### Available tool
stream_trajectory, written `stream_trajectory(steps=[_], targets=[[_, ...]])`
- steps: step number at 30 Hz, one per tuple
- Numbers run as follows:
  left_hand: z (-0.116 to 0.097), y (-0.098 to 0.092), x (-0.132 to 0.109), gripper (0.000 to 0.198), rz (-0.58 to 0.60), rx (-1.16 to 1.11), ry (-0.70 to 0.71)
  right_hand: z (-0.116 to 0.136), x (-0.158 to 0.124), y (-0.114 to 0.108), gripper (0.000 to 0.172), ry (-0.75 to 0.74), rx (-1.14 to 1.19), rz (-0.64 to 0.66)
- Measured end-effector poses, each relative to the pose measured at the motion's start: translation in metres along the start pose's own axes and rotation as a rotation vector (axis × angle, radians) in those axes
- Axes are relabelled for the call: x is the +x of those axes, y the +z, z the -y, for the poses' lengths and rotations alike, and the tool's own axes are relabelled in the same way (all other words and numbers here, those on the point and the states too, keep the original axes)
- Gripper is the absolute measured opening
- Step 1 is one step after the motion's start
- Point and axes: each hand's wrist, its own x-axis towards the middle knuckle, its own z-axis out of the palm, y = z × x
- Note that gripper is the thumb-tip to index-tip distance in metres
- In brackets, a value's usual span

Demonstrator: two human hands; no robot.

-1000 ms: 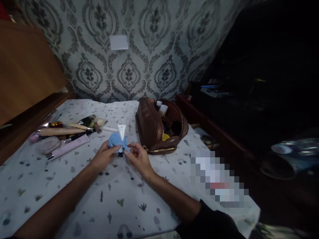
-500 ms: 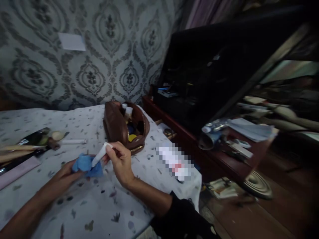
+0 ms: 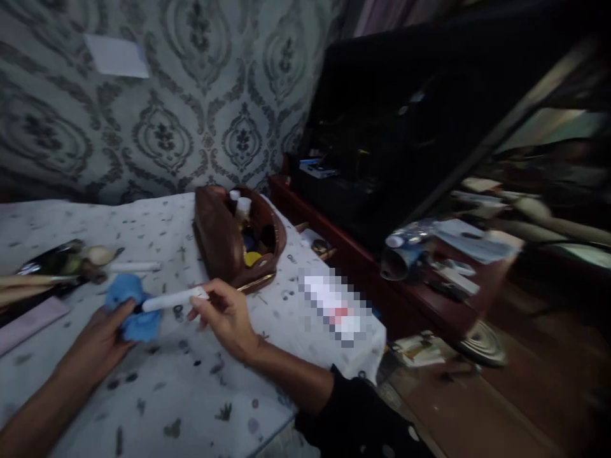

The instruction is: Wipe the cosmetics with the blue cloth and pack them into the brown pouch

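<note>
Pinched between the fingers of my right hand (image 3: 230, 321) is a slim white tube (image 3: 169, 299), held nearly level. My left hand (image 3: 102, 340) grips a crumpled blue cloth (image 3: 125, 291), with the thumb pressed over it. The tube's far end has a dark tip that meets the cloth by my left thumb. Just beyond my hands stands an open brown zip bag (image 3: 214, 232); bottles with white caps and a round yellow item show inside it. Another thin white stick (image 3: 137, 266) lies on the cloth-covered table behind my left hand.
At the left lie a pale pink flat item (image 3: 33, 324), wooden-handled tools (image 3: 28, 281) and a dark glossy packet (image 3: 50, 257). A blurred-out white and red object (image 3: 334, 308) rests near the table's right edge. Beyond stands a large black screen (image 3: 382, 127) on a red-brown cabinet (image 3: 344, 242).
My left hand and the blue cloth have moved left. The white tube has swung from steeply tilted to nearly level. My right hand has shifted little. The view has turned slightly.
</note>
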Motion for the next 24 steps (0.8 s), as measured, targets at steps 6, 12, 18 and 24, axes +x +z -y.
stream_trajectory(steps=[6, 12, 18, 24], targets=[[0.003, 0.015, -0.003, 0.040, -0.012, -0.041, 0.070, 0.011, 0.001, -0.003, 0.032, 0.000, -0.090, -0.064], [0.006, 0.006, -0.001, 0.038, -0.022, 0.057, 0.156, 0.012, 0.002, -0.003, 0.035, 0.052, -0.051, -0.065], [0.003, 0.002, -0.003, 0.042, 0.019, 0.161, 0.228, 0.008, 0.002, -0.004, 0.037, 0.075, 0.018, -0.073], [0.007, 0.002, -0.003, 0.037, 0.078, 0.277, 0.235, 0.023, -0.007, -0.011, 0.032, -0.027, -0.148, -0.050]])
